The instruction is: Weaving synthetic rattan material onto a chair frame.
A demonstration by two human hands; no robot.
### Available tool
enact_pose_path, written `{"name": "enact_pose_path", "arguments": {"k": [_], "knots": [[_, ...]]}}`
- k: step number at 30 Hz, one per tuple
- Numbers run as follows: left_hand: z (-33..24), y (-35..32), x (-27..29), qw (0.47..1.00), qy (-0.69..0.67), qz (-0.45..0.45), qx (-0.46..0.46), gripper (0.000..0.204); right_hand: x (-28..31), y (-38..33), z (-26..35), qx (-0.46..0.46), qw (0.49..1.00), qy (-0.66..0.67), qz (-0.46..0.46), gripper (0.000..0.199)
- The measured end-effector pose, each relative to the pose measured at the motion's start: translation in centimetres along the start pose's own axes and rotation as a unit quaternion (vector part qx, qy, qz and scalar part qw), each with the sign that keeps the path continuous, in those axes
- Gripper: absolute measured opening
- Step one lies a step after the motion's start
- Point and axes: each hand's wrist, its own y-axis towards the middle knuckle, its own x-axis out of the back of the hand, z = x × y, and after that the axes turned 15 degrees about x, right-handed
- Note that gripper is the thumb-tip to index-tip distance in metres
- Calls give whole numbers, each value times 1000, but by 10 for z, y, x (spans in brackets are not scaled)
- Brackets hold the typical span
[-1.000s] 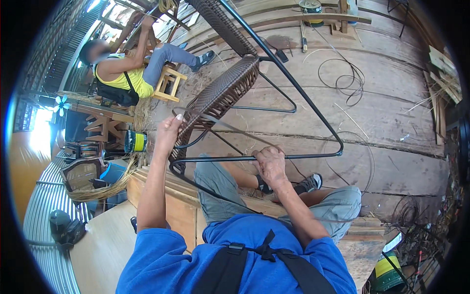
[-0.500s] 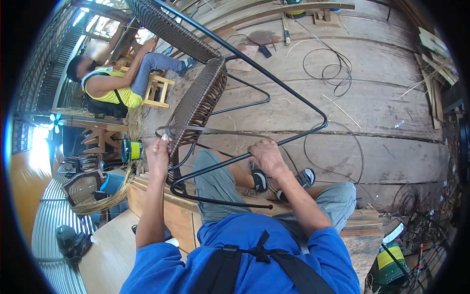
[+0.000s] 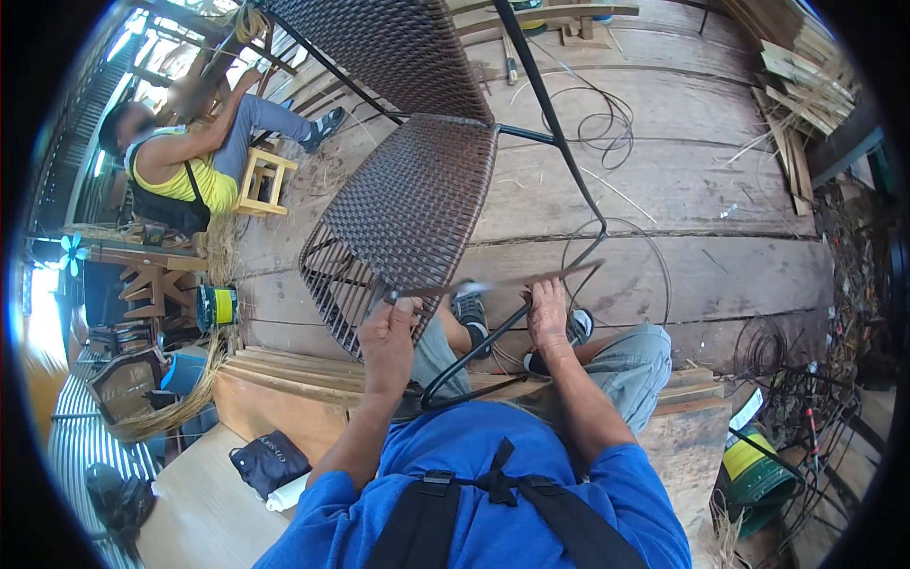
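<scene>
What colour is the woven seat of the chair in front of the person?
The woven seat is dark brown, on a black metal frame; the head view shows it.

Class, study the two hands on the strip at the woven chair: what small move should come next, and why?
Probably the left hand should feed the flat brown weaving strip into the bare black wire bars beside the dark brown woven chair seat. The right hand holds the strip's other part taut, and those bars remain unwoven.

i count one woven chair (image 3: pixel 408 190) on a black frame, two hands, one rattan strip (image 3: pixel 493 282), one co-worker (image 3: pixel 180 161) far left, one wooden stool (image 3: pixel 261 180).
</scene>
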Motion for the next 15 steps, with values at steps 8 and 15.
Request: {"name": "enact_pose_path", "arguments": {"k": [8,15], "knots": [[-9,10,-20,1000,2,16,-26,19,-25,9,-20,28,994,73,-73,26],[-16,41,-36,1000,-5,-22,17,25,-39,47,-31,-56,993,96,-49,25]]}}
